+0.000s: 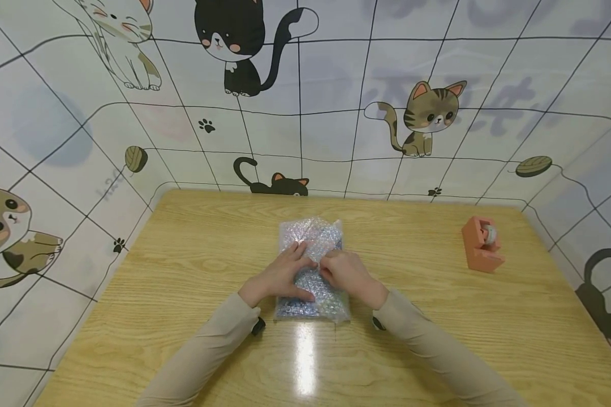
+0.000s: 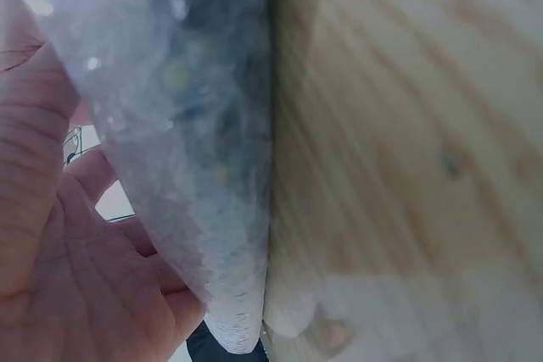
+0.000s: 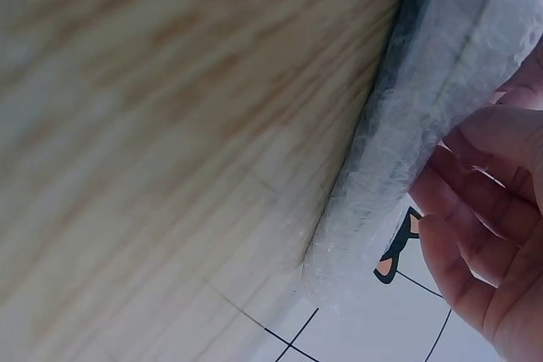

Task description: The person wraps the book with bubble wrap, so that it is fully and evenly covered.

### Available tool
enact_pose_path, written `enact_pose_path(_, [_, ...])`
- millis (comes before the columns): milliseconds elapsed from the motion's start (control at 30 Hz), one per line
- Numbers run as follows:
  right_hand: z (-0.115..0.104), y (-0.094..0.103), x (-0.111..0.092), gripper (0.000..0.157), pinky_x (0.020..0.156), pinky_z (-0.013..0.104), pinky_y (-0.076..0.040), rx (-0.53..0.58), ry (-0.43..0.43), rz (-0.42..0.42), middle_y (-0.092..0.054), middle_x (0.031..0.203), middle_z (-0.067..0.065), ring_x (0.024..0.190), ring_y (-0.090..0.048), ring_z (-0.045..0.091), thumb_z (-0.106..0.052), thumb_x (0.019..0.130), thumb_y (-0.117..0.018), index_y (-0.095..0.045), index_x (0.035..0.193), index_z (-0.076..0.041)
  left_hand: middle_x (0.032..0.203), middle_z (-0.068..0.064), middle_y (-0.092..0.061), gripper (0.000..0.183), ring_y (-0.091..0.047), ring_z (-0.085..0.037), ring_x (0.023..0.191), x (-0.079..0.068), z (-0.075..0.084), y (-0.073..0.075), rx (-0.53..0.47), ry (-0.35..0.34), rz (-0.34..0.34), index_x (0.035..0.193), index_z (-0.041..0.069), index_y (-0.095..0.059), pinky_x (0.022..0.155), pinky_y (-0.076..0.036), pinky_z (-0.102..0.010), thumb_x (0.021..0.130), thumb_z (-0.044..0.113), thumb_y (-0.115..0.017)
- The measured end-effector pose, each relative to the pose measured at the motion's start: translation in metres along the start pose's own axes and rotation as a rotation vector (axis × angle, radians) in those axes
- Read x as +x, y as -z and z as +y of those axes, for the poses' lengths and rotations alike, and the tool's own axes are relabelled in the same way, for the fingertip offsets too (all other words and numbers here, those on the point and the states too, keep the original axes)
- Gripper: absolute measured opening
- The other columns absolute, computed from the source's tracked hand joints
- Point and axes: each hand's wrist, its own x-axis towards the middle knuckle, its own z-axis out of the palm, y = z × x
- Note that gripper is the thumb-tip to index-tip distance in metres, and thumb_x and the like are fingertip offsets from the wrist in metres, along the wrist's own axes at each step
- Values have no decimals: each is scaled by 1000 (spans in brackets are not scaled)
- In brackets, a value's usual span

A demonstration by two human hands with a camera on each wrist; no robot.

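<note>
A flat package in clear bubble wrap (image 1: 313, 232) lies on the table, with bluish and pale colours showing through. My left hand (image 1: 285, 274) rests on its left half, fingers and thumb spread across the wrap. From the right, my right hand (image 1: 348, 274) bends its fingers over the middle of the package, its thumb and forefinger pinching at the wrap's surface. In the right wrist view its other fingers (image 3: 458, 269) curl loosely beside the bubble wrap (image 3: 382, 142). What lies between the pinching fingertips is hidden.
An orange tape dispenser (image 1: 481, 246) with a roll of tape stands on the wooden table (image 1: 198, 243) at the far right. Behind and along both sides rises a white backdrop (image 1: 331, 130) printed with cats and grid lines.
</note>
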Motion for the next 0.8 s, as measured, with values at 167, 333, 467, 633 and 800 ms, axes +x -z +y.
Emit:
enact_pose_path(167, [1, 1, -2, 15, 48, 18, -43, 9, 28, 0, -58, 63, -2, 56, -52, 10, -6, 74, -74, -63, 64, -11, 150, -29, -14, 67, -10, -50, 136, 0, 0, 1, 12, -17, 11, 123, 11, -57, 111, -13, -55, 71, 48, -77])
enact_pose_path(333, [0, 3, -5, 13, 53, 21, -46, -24, 85, -21, -60, 66, 0, 58, -54, 13, -4, 76, -72, -64, 67, -9, 150, -29, -14, 68, -10, -49, 136, 0, 1, 1, 21, -14, 11, 124, 12, -58, 111, -14, -55, 71, 49, -77])
enact_pose_path(467, [-2, 5, -7, 7, 59, 26, -49, -115, 121, -38, -65, 72, 2, 64, -58, 15, -7, 77, -72, -67, 72, -8, 150, -28, -14, 69, -10, -48, 137, 0, 0, 1, 28, -4, 7, 125, 12, -58, 111, -14, -55, 71, 49, -77])
enact_pose_path(633, [-3, 6, -9, 4, 67, 31, -48, -250, 172, -76, -67, 79, 1, 71, -61, 16, -8, 77, -72, -69, 79, -9, 151, -28, -13, 69, -9, -48, 137, 0, 0, 1, 24, 2, -2, 126, 12, -57, 112, -13, -54, 71, 49, -77])
enact_pose_path(800, [-4, 9, -8, 5, 64, 30, -43, -269, 184, -119, -67, 80, 0, 71, -60, 15, -8, 77, -71, -70, 82, -9, 151, -28, -12, 70, -8, -48, 137, 0, 1, 1, 19, 4, -14, 127, 11, -56, 112, -12, -54, 72, 49, -76])
